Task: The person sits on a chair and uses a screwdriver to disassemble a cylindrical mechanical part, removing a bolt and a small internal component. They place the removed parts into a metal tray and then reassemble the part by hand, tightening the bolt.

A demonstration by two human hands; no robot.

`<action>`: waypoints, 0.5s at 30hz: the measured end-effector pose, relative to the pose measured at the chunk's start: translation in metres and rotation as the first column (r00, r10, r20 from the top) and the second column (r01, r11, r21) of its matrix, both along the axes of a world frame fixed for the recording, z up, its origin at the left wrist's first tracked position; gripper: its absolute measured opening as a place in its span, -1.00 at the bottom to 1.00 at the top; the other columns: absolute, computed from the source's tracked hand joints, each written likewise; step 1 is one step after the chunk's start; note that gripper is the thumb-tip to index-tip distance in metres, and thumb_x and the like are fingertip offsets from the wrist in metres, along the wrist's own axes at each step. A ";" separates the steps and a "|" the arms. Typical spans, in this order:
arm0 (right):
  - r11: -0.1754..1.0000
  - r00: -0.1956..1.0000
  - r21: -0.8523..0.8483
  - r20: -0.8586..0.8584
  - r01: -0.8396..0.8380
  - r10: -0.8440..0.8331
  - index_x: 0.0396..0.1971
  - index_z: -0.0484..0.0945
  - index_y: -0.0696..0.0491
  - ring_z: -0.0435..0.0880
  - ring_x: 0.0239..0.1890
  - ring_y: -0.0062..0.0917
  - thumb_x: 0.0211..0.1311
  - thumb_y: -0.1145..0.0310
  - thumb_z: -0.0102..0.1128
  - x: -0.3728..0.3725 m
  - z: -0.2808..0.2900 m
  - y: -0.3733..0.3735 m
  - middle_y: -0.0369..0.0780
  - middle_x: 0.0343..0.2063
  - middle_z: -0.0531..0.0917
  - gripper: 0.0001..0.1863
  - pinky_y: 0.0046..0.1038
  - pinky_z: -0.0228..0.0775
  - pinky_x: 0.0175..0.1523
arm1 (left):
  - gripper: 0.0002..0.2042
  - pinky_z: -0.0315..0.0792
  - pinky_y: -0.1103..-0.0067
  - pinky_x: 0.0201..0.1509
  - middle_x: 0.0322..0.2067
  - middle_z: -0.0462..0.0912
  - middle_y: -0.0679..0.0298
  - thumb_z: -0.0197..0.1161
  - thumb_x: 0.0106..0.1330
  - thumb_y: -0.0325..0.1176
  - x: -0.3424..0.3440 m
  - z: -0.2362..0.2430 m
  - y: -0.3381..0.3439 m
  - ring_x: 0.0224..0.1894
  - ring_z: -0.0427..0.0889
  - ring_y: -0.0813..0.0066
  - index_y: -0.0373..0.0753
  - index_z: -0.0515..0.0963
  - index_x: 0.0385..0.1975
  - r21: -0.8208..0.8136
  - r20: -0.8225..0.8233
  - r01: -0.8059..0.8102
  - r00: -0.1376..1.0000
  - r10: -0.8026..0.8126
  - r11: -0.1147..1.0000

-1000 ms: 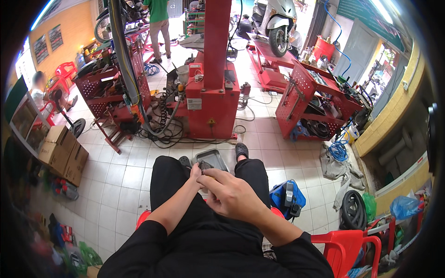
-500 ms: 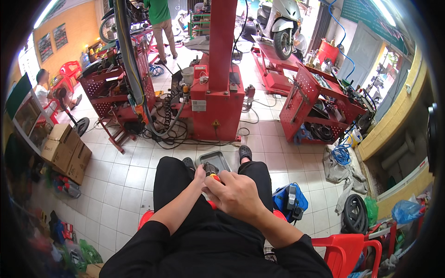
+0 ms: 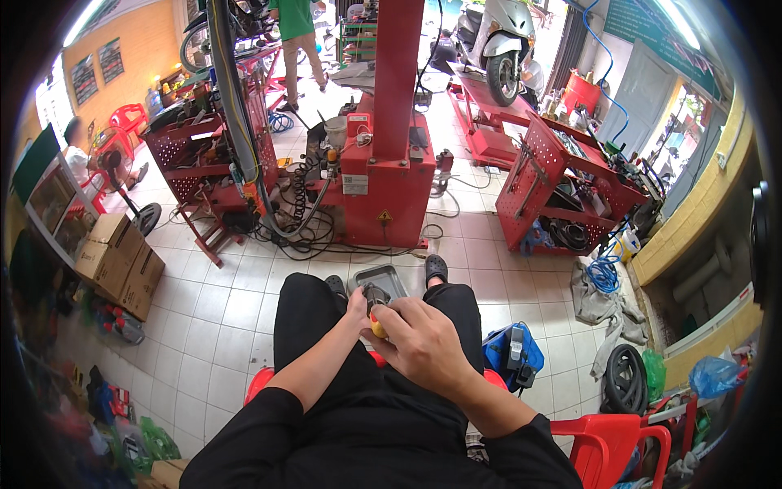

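At centre, close together: left hand (image 3: 356, 308) grasps dark metal part (image 3: 375, 297); right hand (image 3: 419, 336) grips yellow-red handle (image 3: 377, 325) just nearer the body. Part probably stiff, dense, perhaps greasy; best held round its middle. Beyond both hands, grey tray (image 3: 393, 279) on pale tiles (image 3: 204, 350); farther, red column (image 3: 397, 81), scooter (image 3: 497, 39).

Motorcycle repair workshop with a tiled floor (image 3: 236, 306). Diagnostic features: a white scooter (image 3: 507, 37) raised on a red lift (image 3: 490, 147); 2 perforated red racks (image 3: 518, 208) loaded with tools and parts; and a red cabinet (image 3: 395, 196) with a tall column (image 3: 397, 81), cables (image 3: 297, 242) spread about its base. At right, a blue hose (image 3: 608, 57) hangs near a red drum (image 3: 580, 92); black tyre-like rings (image 3: 617, 379) rest below.
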State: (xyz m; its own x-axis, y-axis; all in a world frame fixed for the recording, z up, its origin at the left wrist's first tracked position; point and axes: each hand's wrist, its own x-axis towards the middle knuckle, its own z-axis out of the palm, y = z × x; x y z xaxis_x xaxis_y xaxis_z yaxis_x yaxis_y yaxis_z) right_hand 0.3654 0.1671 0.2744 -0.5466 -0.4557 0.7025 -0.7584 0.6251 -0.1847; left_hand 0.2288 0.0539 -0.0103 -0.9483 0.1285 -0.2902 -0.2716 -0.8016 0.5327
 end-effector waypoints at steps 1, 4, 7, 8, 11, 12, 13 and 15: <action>1.000 1.000 0.017 0.003 0.000 0.000 -0.26 0.52 0.01 0.51 -0.49 -0.48 0.02 0.29 0.35 0.002 0.000 0.000 -0.27 -0.48 0.48 -0.72 -0.46 0.38 -0.43 | -0.50 0.51 0.14 -0.20 -0.36 0.59 -0.01 -0.25 0.35 0.06 -0.003 0.014 -0.005 -0.35 0.60 0.03 -0.28 0.45 -0.20 -0.101 0.147 0.061 0.988 -0.046 0.993; 0.989 1.000 0.145 0.001 0.005 -0.005 -0.25 0.52 0.01 0.51 -0.47 -0.46 -0.03 0.33 0.35 0.006 0.003 0.004 -0.24 -0.41 0.50 -0.69 -0.45 0.39 -0.40 | -0.52 0.53 0.20 -0.23 -0.40 0.61 0.04 -0.23 0.35 0.04 -0.002 0.038 -0.011 -0.40 0.61 0.08 -0.27 0.47 -0.24 -0.290 0.295 0.156 0.953 -0.067 0.944; 0.986 0.999 0.161 0.008 -0.053 0.052 -0.19 0.49 0.03 0.52 -0.42 -0.42 -0.07 0.37 0.32 0.003 0.003 0.003 -0.19 -0.33 0.50 -0.63 -0.44 0.40 -0.34 | -0.54 0.55 0.26 -0.27 -0.45 0.62 0.08 -0.23 0.36 0.01 0.011 0.075 -0.007 -0.44 0.63 0.13 -0.26 0.49 -0.30 -0.349 0.324 0.102 0.946 0.018 0.932; 0.987 0.997 0.141 0.012 -0.083 0.082 -0.17 0.47 0.04 0.52 -0.40 -0.40 -0.07 0.39 0.31 0.002 0.001 0.002 -0.17 -0.30 0.50 -0.61 -0.43 0.41 -0.31 | -0.55 0.55 0.26 -0.29 -0.45 0.62 0.09 -0.24 0.37 0.00 0.004 0.058 -0.007 -0.45 0.63 0.14 -0.25 0.50 -0.31 -0.310 0.316 0.099 0.949 0.004 0.946; 0.979 0.986 0.151 0.109 -0.140 0.124 -0.10 0.43 0.08 0.53 -0.33 -0.38 -0.05 0.38 0.28 0.005 -0.001 -0.005 -0.14 -0.24 0.48 -0.56 -0.40 0.41 -0.24 | -0.56 0.56 0.26 -0.32 -0.47 0.62 0.10 -0.26 0.38 -0.04 -0.016 0.009 -0.022 -0.47 0.64 0.15 -0.25 0.49 -0.32 -0.214 0.293 0.088 0.956 -0.022 0.973; 0.974 0.984 0.174 0.134 -0.142 0.120 -0.09 0.42 0.09 0.53 -0.32 -0.37 -0.04 0.38 0.27 0.005 0.000 -0.004 -0.15 -0.24 0.49 -0.56 -0.40 0.41 -0.23 | -0.57 0.56 0.25 -0.32 -0.46 0.61 0.10 -0.27 0.39 -0.05 -0.017 0.013 -0.021 -0.47 0.64 0.16 -0.25 0.49 -0.32 -0.190 0.289 0.114 0.956 -0.056 0.975; 0.969 0.980 0.198 0.159 -0.146 0.115 -0.08 0.41 0.10 0.53 -0.31 -0.37 -0.03 0.39 0.27 0.006 0.003 -0.003 -0.15 -0.23 0.50 -0.56 -0.39 0.41 -0.21 | -0.57 0.56 0.25 -0.33 -0.46 0.61 0.10 -0.28 0.39 -0.06 -0.017 0.016 -0.020 -0.46 0.64 0.16 -0.26 0.48 -0.31 -0.166 0.284 0.140 0.955 -0.088 0.976; 0.970 0.983 0.209 0.161 -0.127 0.094 -0.10 0.41 0.10 0.53 -0.31 -0.37 -0.02 0.39 0.26 0.004 0.001 0.001 -0.16 -0.26 0.51 -0.58 -0.40 0.41 -0.22 | -0.56 0.56 0.25 -0.33 -0.46 0.61 0.06 -0.28 0.38 -0.05 0.002 0.049 -0.011 -0.46 0.63 0.13 -0.28 0.47 -0.30 -0.247 0.217 0.165 0.970 -0.112 0.955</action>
State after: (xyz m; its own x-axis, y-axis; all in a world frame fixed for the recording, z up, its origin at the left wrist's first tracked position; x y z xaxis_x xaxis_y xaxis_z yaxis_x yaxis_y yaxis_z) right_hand 0.3697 0.1680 0.2753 -0.5749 -0.6517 0.4948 -0.7993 0.5766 -0.1693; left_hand 0.2306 0.0433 0.0384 -0.8465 0.1487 -0.5112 -0.4913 -0.5880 0.6425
